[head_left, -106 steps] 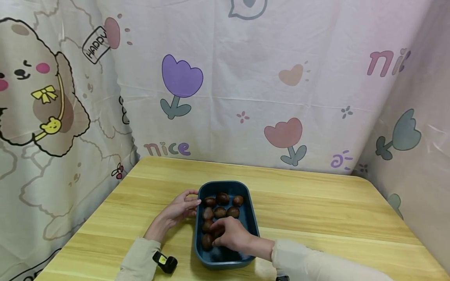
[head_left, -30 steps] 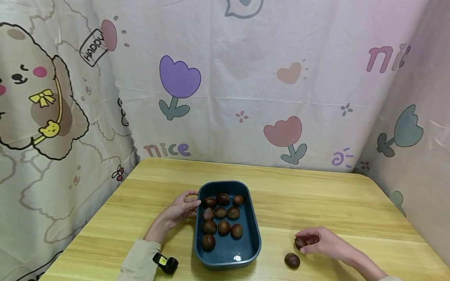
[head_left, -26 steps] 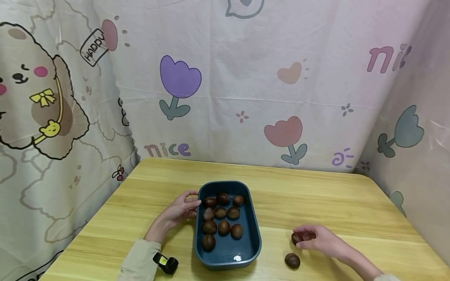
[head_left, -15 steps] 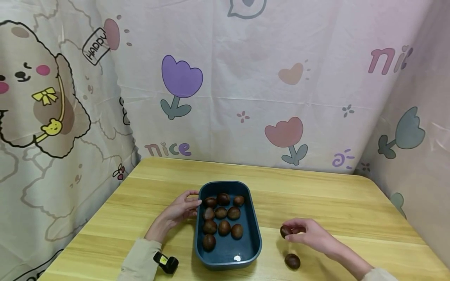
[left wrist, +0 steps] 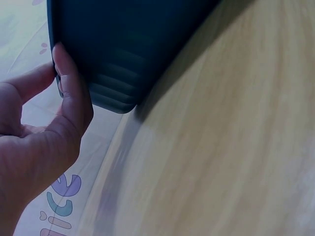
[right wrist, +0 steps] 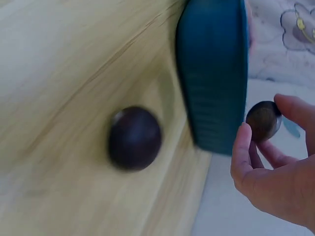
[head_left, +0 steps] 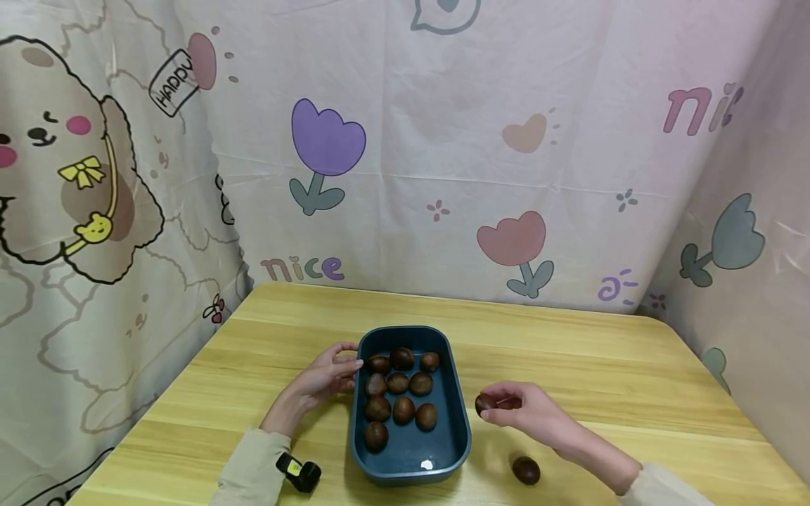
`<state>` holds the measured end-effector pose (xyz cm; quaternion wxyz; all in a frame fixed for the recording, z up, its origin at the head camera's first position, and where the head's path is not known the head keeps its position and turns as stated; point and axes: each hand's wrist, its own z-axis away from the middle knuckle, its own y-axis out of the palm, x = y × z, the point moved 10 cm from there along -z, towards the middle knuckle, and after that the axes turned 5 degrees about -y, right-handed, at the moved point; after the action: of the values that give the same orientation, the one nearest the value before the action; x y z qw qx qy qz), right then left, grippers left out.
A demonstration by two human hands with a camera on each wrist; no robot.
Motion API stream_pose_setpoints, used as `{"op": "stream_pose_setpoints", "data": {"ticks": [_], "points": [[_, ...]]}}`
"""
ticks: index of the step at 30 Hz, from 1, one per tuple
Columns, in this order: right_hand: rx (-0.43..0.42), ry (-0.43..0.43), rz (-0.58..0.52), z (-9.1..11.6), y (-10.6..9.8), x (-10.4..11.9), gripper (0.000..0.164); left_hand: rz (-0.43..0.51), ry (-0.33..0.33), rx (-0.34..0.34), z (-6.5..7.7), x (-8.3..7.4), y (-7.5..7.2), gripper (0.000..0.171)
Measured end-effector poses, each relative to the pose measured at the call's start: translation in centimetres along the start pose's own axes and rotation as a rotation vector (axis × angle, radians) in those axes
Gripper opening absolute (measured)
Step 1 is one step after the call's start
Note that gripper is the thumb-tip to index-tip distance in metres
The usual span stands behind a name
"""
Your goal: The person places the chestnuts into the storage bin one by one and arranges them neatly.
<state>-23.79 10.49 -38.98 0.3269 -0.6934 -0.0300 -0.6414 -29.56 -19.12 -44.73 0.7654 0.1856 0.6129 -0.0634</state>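
Note:
A dark blue rectangular container (head_left: 414,460) stands on the table with several brown chestnuts (head_left: 403,410) in rows inside. My left hand (head_left: 325,378) grips its left rim; in the left wrist view the thumb and fingers pinch the container wall (left wrist: 123,59). Between the thumb and fingertips of my right hand (head_left: 531,413) is one chestnut (head_left: 484,404), raised just to the right of the container. The right wrist view shows this held chestnut (right wrist: 264,121) close by the container's side (right wrist: 211,73). A loose chestnut (head_left: 526,470) lies on the table below the right hand.
The light wooden table (head_left: 601,372) extends to both sides and behind the container. A printed cloth (head_left: 405,140) with flowers and letters hangs at the back and sides. A black wrist device (head_left: 299,472) sits on the left sleeve (head_left: 253,467).
My right hand was in the container 3.5 seconds ago, then picked up a chestnut from the table at right and has carried it left towards the container. The left hand has stayed on the rim.

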Motion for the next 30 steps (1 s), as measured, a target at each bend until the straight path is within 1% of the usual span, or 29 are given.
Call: {"op": "stream_pose_setpoints", "data": {"ticks": [7,11,14,17,20,24,30], "points": [[0.039,-0.036,-0.066,-1.2,2.0,2.9,0.044,0.0,0.004,0.006,0.1,0.0,0.0,0.043],[0.051,-0.039,-0.04,-2.0,3.2,3.8,0.044,-0.001,0.006,0.008,0.1,0.0,0.0,0.042],[0.057,-0.037,-0.038,-2.5,4.1,4.1,0.041,0.001,0.01,0.011,0.1,0.0,0.0,0.042],[0.079,-0.038,-0.074,-2.9,5.2,4.2,0.04,-0.002,0.008,0.006,0.2,0.0,0.1,0.042],[0.107,-0.047,-0.087,-3.4,6.5,4.3,0.04,-0.002,0.004,-0.002,0.3,0.0,0.0,0.042],[0.147,-0.055,-0.067,-4.0,8.1,4.2,0.036,0.0,0.006,0.004,0.2,0.0,0.0,0.042],[0.204,-0.038,-0.039,-4.6,10.4,3.6,0.032,0.001,-0.004,0.003,0.0,0.0,0.0,0.045]]}}
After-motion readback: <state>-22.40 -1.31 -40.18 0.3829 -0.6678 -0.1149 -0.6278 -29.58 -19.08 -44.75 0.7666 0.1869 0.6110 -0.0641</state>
